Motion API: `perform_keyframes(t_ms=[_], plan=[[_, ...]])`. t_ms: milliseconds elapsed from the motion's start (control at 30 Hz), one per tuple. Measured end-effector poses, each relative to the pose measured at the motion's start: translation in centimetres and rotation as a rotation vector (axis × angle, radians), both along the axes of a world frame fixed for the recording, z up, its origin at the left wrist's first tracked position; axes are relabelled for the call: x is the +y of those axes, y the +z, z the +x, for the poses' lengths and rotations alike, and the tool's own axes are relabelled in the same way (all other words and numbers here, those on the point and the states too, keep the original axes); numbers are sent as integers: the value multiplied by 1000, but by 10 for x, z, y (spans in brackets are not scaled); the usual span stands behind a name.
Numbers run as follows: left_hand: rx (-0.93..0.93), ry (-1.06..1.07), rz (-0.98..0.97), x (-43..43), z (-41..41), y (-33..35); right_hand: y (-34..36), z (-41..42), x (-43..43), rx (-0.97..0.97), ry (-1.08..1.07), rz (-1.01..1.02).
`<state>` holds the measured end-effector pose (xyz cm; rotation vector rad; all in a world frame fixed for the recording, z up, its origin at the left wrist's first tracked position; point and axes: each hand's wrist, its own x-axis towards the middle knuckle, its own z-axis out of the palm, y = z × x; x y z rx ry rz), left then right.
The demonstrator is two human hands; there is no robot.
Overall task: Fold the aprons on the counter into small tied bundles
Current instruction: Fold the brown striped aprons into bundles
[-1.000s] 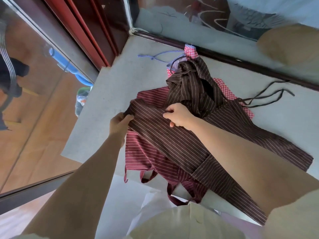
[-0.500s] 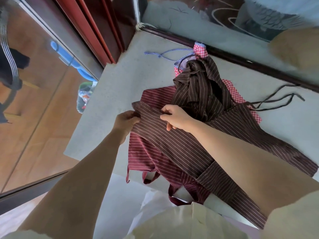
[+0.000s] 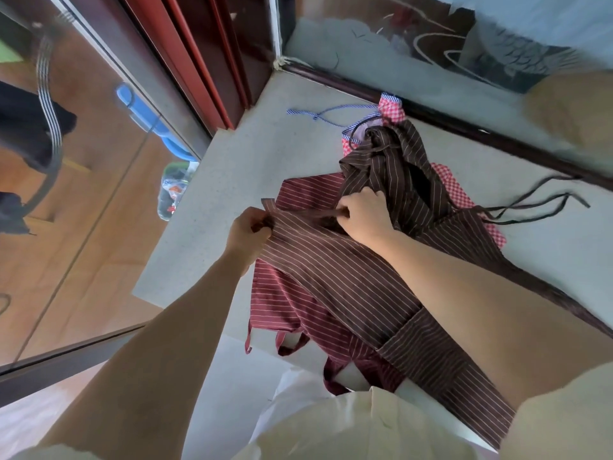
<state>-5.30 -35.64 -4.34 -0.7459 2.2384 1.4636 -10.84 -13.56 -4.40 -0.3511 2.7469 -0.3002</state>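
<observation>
A brown pinstriped apron (image 3: pixel 351 280) lies across the grey counter (image 3: pixel 212 207), its upper part bunched up at the back. Under it lies a dark red striped apron (image 3: pixel 282 300) whose ties hang over the counter's front edge. A red checked apron (image 3: pixel 391 109) with blue striped ties peeks out behind. My left hand (image 3: pixel 247 234) grips the brown apron's left corner. My right hand (image 3: pixel 365 214) pinches a fold of the same edge a little to the right. The brown apron's thin dark ties (image 3: pixel 537 204) trail off to the right.
A dark window frame (image 3: pixel 464 127) runs along the counter's back edge. Red door frame posts (image 3: pixel 199 61) stand at the back left corner. Left of the counter is a glass panel (image 3: pixel 83 161) over wooden floor. Bare counter surface stretches left and right of the aprons.
My right hand has moved up and right along the brown apron's edge and now pinches a fold. My left hand still grips the corner, and the edge is pulled tighter between both hands.
</observation>
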Motion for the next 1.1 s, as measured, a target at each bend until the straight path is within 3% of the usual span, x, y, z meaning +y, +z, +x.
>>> perform_keyframes(t_ms=[67, 133, 200, 267, 400, 600, 700, 767, 900, 1033, 1100], plan=[[-41, 32, -56, 0, -2, -6, 11, 3, 8, -59, -139, -312], [-60, -1, -145, 3, -4, -11, 27, 6, 19, -274, -286, -519], [-59, -136, -324, 8, -6, -15, 34, 10, 32, -500, -388, -531], [-47, -236, -437, 14, -7, -10, 37, 16, 41, -595, -402, -442], [80, -172, -314, 16, -5, 2, 55, 24, 49, -462, -379, -295], [187, -112, -71, 12, 9, 32, 68, 20, 47, -479, -170, 76], [167, -158, 90, 10, 23, 44, 70, 26, 50, -256, -122, -3], [173, -220, 66, 8, 28, 45, 72, 31, 50, -154, -130, -84], [185, -227, -45, 6, 38, 47, 65, 41, 49, -187, -70, -17], [198, -187, -23, 5, 45, 56, 62, 48, 42, -24, -76, -96], [182, -237, -46, 3, 48, 58, 61, 47, 37, -75, -71, -67]])
